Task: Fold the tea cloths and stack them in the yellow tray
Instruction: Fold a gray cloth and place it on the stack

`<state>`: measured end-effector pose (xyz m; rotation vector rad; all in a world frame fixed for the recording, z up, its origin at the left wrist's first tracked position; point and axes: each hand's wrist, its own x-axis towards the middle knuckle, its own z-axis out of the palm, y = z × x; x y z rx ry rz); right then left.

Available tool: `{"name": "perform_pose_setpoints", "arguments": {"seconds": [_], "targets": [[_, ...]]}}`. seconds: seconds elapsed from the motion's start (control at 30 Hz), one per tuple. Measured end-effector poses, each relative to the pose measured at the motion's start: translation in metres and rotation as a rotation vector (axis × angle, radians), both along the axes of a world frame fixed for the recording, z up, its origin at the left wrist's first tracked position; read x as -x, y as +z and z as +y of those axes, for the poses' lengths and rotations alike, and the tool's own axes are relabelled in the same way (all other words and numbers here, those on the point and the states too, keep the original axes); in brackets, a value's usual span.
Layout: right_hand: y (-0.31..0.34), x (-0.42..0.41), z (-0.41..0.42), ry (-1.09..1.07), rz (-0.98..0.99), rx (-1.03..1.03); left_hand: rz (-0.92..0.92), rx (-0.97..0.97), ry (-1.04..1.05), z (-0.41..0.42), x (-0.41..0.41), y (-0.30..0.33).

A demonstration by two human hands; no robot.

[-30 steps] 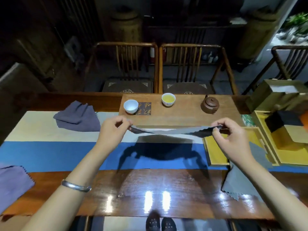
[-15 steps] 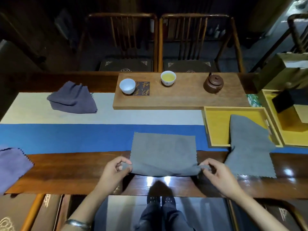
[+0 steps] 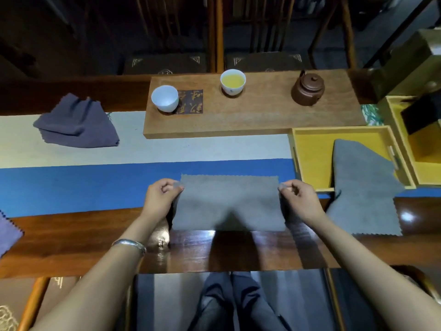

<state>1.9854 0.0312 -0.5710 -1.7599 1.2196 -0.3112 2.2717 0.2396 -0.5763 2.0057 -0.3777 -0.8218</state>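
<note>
A grey tea cloth (image 3: 228, 203) lies folded in half on the table in front of me, its zigzag edge at the far side. My left hand (image 3: 161, 195) pinches its far left corner. My right hand (image 3: 298, 197) pinches its far right corner. The yellow tray (image 3: 312, 151) sits at the right, and a second grey cloth (image 3: 362, 187) hangs half in it and half over its near rim onto the table. A crumpled purple-grey cloth (image 3: 76, 123) lies at the far left. Another purple cloth (image 3: 7, 232) shows at the left edge.
A wooden tea board (image 3: 257, 115) behind the cloth carries a white cup (image 3: 165, 98), a cup of tea (image 3: 233, 81) and a brown teapot (image 3: 307, 88). A second yellow box (image 3: 424, 149) with a dark block stands at the far right. Chairs stand beyond the table.
A second ago I held the cloth stretched in the air. I then laid it on the table and brought its near edge forward over the far edge, folding it in half.
</note>
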Motion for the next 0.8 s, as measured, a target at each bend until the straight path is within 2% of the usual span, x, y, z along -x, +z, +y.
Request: {"name": "perform_pose_setpoints", "arguments": {"seconds": [0.2, 0.47, 0.6, 0.8], "targets": [[-0.031, -0.014, -0.01, -0.031, 0.086, 0.063, -0.143, -0.1, -0.053, -0.022, -0.015, -0.03], [-0.039, -0.017, -0.004, -0.048, 0.187, 0.211, -0.357, -0.201, -0.181, -0.021, -0.02, -0.047], [-0.032, -0.004, 0.012, -0.071, 0.223, 0.263, -0.394, -0.229, -0.146, -0.002, -0.02, -0.045], [-0.006, 0.048, 0.06, 0.311, 0.31, 0.426, -0.386, -0.095, -0.295, 0.059, 0.003, -0.022]]}}
